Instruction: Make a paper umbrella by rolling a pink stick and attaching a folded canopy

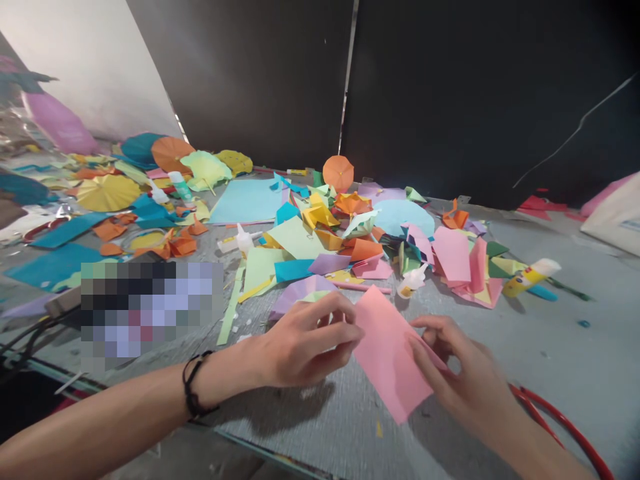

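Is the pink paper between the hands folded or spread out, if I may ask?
Folded, it seems: the pink paper shows a second layer's edge at the right hand; the left hand pinches it.

no text or label here can be read.

Both hands are on one pink paper (387, 353) low over the grey bench (550, 360). The left hand (305, 343), black bracelet (193, 387) at the wrist, pinches its left edge; the right hand (460, 373) has its grip on the right edge, fingers curled over it. Just behind sits a heap of coloured paper scraps (350, 233), with a small glue bottle (413, 280) at its near side, a yellow glue stick (530, 277) to the right and an orange paper umbrella (338, 172) at the back.
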The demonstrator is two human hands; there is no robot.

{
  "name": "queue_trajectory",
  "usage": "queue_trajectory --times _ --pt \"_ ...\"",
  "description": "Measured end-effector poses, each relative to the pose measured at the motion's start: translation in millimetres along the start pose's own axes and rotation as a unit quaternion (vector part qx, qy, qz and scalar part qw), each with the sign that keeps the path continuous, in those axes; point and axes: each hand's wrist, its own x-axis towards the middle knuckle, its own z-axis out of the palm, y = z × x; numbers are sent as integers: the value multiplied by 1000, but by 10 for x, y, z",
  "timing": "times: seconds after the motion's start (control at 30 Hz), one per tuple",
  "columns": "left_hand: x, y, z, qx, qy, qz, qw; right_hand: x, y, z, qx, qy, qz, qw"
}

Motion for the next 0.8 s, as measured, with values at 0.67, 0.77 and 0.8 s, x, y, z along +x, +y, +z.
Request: queue_trajectory --times 0.67,0.77,0.8 --pt "26 46 -27 9 4 12 1000 20 -22 -24 -28 11 -22 999" --pt "25 47 -28 11 1 16 1000 10 -19 -29 -29 13 -22 999" --pt "25 47 -29 11 2 16 1000 7 -20 -30 -28 13 -21 999"
